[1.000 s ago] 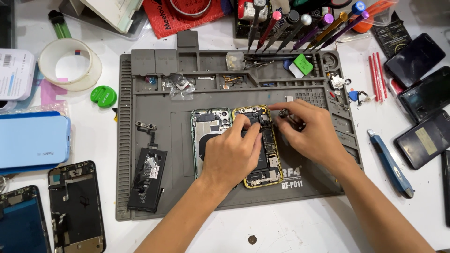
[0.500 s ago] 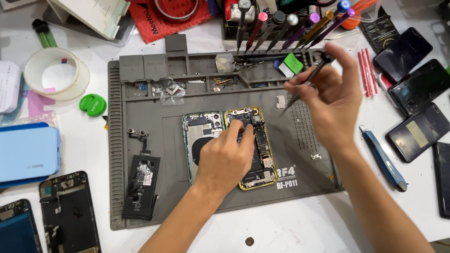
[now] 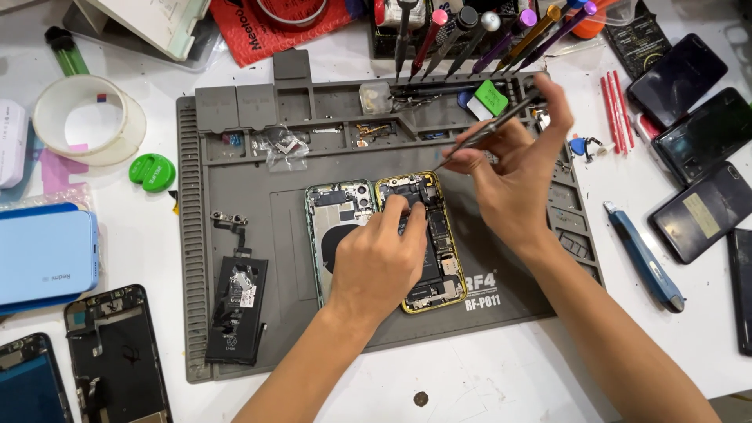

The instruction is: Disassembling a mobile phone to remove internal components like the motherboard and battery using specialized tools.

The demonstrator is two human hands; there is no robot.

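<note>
Two opened phones lie side by side on the grey repair mat [image 3: 235,164]: a green-framed one [image 3: 333,227] on the left and a yellow-framed one [image 3: 435,235] on the right. My left hand [image 3: 380,258] rests over both, fingertips pressing on the yellow phone's upper boards. My right hand [image 3: 513,168] is lifted above the mat's right side and holds a thin dark screwdriver [image 3: 489,129] slanted, tip pointing down-left toward the yellow phone's top corner.
A black battery [image 3: 235,309] and a small flex cable lie on the mat's left. Screwdrivers [image 3: 462,31] stand in a rack at the back. Dark phones [image 3: 697,149] and a blue tool [image 3: 644,254] lie right; tape roll [image 3: 86,117], blue phone [image 3: 43,254], opened phones left.
My right hand has lifted off the yellow phone and moved up and right with the screwdriver. My left hand stayed on the phones.
</note>
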